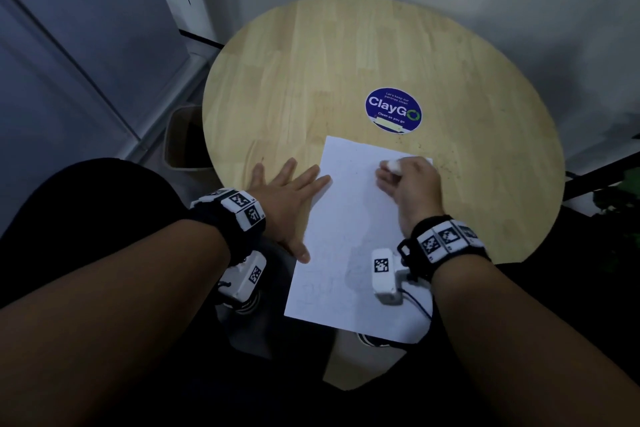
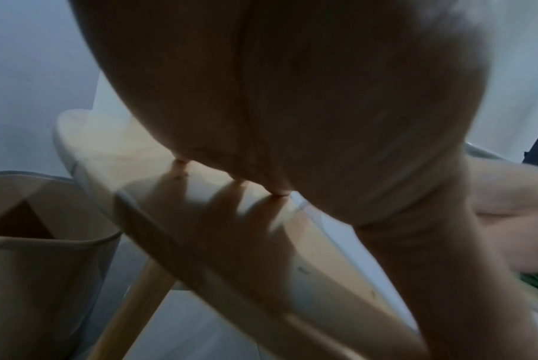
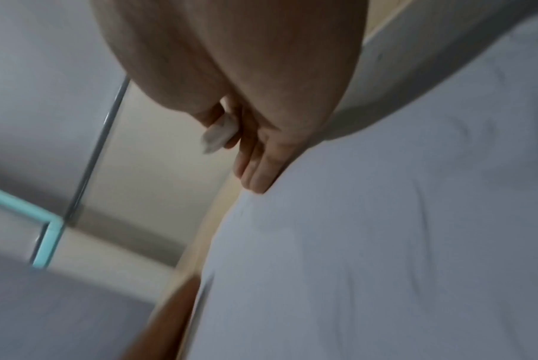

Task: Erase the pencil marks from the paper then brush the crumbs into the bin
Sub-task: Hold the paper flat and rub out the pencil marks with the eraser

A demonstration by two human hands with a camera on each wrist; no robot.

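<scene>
One round wooden table (image 1: 346,55), one sheet of white paper (image 1: 349,218), one white eraser (image 1: 393,165), one beige bin (image 1: 180,139), one blue ClayGo sticker (image 1: 393,110), two hands, two wrist cameras

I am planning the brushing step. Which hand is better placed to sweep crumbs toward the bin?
Probably the left hand: it lies open and flat at the paper's left edge, nearer the bin. The right hand holds the eraser.

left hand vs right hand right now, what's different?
The left hand lies flat with fingers spread, half on the table, fingertips on the paper edge; the right hand is curled. Left holds nothing; right pinches a white eraser. Both rest on the paper.
</scene>
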